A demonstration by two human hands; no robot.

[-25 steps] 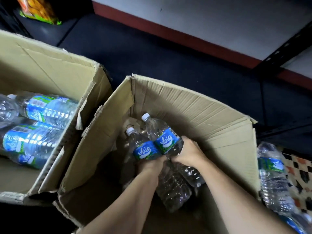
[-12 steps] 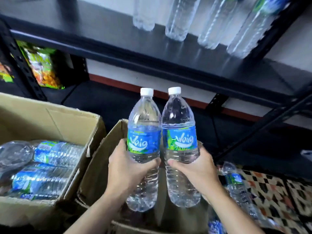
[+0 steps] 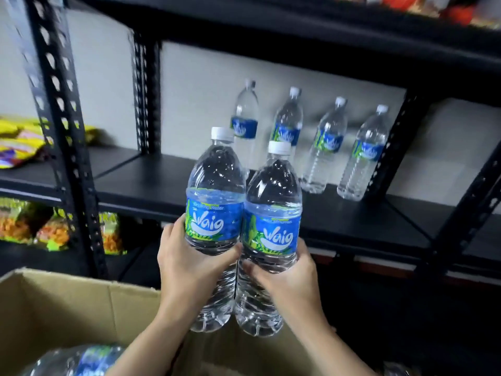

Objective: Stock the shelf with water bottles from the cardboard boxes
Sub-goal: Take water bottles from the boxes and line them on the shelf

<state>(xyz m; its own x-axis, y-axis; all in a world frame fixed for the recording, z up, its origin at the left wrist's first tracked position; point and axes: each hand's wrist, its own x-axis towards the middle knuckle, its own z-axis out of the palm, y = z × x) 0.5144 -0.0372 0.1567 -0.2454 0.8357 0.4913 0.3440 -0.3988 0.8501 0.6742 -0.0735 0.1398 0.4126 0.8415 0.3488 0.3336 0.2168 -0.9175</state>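
My left hand (image 3: 187, 264) grips one clear water bottle (image 3: 215, 191) with a blue label and white cap. My right hand (image 3: 290, 283) grips a second, matching bottle (image 3: 273, 202). Both bottles are upright and side by side, touching, raised in front of the black shelf board (image 3: 151, 183). Several bottles (image 3: 326, 147) stand in a row at the back of that shelf, against the wall. A cardboard box (image 3: 67, 302) lies below my arms, with more bottles (image 3: 81, 362) lying in it at the bottom edge.
Black perforated shelf posts stand at the left (image 3: 62, 131) and right (image 3: 466, 202). Snack bags (image 3: 19, 142) lie on the neighbouring shelf to the left, and more bags (image 3: 54, 229) on the level below. Another shelf board (image 3: 298, 31) runs overhead.
Both hands lifted the two bottles out of the box and up to shelf height. The view rose from the box to the shelf with its row of bottles.
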